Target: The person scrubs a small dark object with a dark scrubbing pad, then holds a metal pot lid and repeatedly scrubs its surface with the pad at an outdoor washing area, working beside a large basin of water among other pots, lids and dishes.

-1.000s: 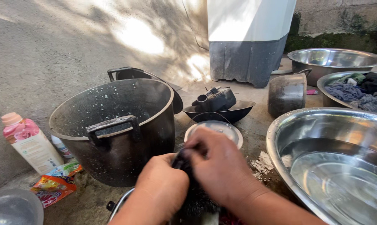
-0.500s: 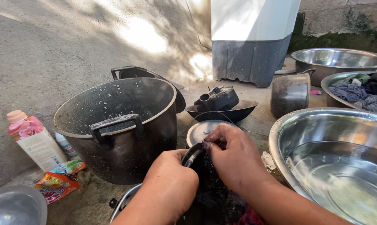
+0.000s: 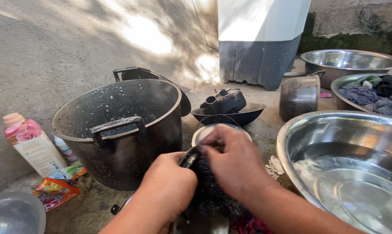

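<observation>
My left hand (image 3: 168, 190) grips a small blackened pan (image 3: 188, 159) by its dark handle end, low in the middle of the view. Pressed against it, my right hand (image 3: 235, 162) is closed on a dark scouring pad (image 3: 211, 193). Most of the pan is hidden under both hands. Just behind them stands a large sooty black pot (image 3: 118, 130) with soap flecks inside.
A big steel basin (image 3: 347, 169) with water sits at the right. Behind are a dark bowl holding a small black pot (image 3: 224, 104), a dark cup (image 3: 299, 96), a basin of clothes (image 3: 373, 93), another steel basin (image 3: 347, 60). A pink-capped bottle (image 3: 29, 143) and sachets (image 3: 57, 188) lie left.
My right hand has slid forward and back over the pan while the left hand keeps its grip. The view has shifted slightly.
</observation>
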